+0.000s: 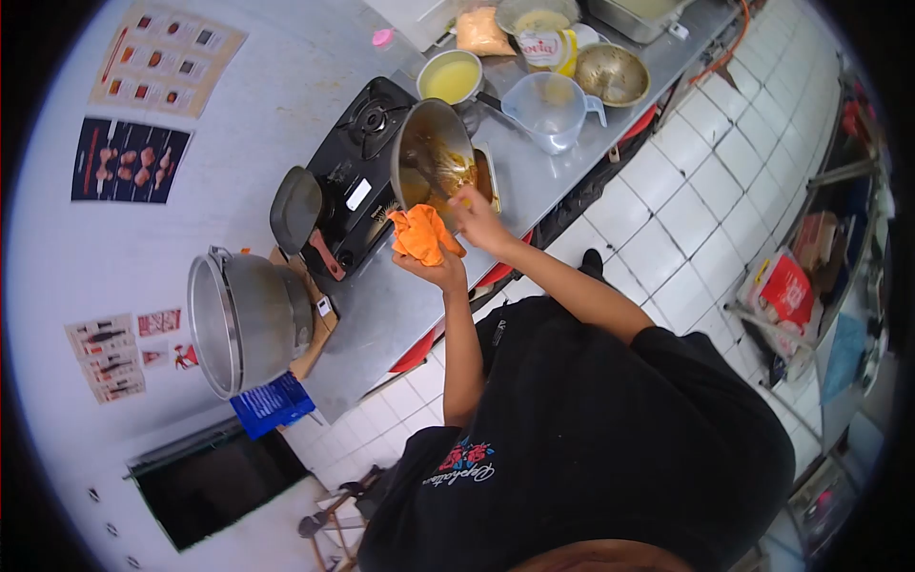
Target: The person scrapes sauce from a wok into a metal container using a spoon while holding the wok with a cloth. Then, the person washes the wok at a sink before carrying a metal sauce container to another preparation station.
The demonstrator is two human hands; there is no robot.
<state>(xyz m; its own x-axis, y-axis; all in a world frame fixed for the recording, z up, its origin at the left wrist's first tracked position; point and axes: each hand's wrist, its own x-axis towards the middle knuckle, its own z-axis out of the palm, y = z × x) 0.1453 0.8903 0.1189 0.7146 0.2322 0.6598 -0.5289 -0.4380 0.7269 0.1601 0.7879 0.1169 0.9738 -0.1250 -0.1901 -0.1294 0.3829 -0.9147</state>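
My left hand is closed around a bunched orange cloth, pressed against the near rim of a deep metal bowl. The bowl is tipped on its side, its mouth facing right, with brown sauce smeared inside. My right hand is at the bowl's mouth, fingers curled on a thin utensil that reaches inside; its kind is unclear. Under the bowl's mouth lies a metal tray with brown liquid, partly hidden by the bowl and my right hand.
A black gas stove with a small square pan stands left of the bowl. Beyond are a saucepan of yellow liquid, a clear jug and a metal bowl. A large pot stands at the counter's left end.
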